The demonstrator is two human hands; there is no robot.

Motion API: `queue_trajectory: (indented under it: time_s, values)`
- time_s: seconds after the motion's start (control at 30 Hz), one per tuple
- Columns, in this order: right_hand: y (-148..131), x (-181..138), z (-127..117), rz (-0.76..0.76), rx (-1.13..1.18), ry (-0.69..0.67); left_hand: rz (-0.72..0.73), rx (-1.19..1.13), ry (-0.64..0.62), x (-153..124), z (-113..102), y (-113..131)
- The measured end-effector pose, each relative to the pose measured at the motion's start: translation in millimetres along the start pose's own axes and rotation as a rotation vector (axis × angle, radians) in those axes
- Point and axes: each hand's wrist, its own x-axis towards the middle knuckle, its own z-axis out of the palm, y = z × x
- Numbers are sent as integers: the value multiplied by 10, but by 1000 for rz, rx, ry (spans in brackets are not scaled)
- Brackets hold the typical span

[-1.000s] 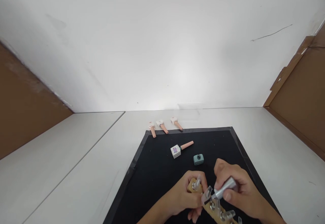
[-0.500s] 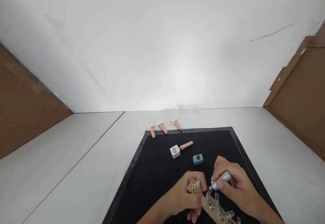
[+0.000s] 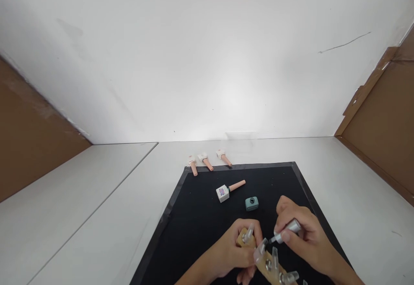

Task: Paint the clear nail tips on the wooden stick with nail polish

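Observation:
My left hand [image 3: 237, 248] is closed around a tan nail stand [image 3: 271, 276] that carries several clear false nails [image 3: 275, 258] on metal studs. Between finger and thumb of my right hand [image 3: 305, 235] is the silver cap of a nail polish brush [image 3: 289, 231]. The dark brush tip is at the edge of the clear nail [image 3: 260, 248] beside my left fingers; whether it touches cannot be made out. An open teal polish bottle [image 3: 252, 204] stands on the black mat just beyond my hands.
A white polish bottle with a pink cap [image 3: 223, 192] lies on the black mat [image 3: 197, 220]. Several similar bottles, among them one pink-capped bottle [image 3: 205, 162], lie along the mat's far edge. A white wall [image 3: 207, 61] rises behind, with brown panels [image 3: 381, 125] at both sides.
My right hand has moved slightly right with the brush, drawing its tip toward the nail's right edge. The nail stand has shifted a little to the left in my left hand.

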Motion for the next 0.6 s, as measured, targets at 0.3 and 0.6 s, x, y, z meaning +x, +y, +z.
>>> queue_trajectory:
  time_s: [0.3, 0.6]
  values:
    - [161, -15, 9, 413, 123, 492, 192, -122, -2, -47, 13, 28]
    - [26, 1, 280, 797, 636, 626, 220, -98, 245, -77, 154, 155]
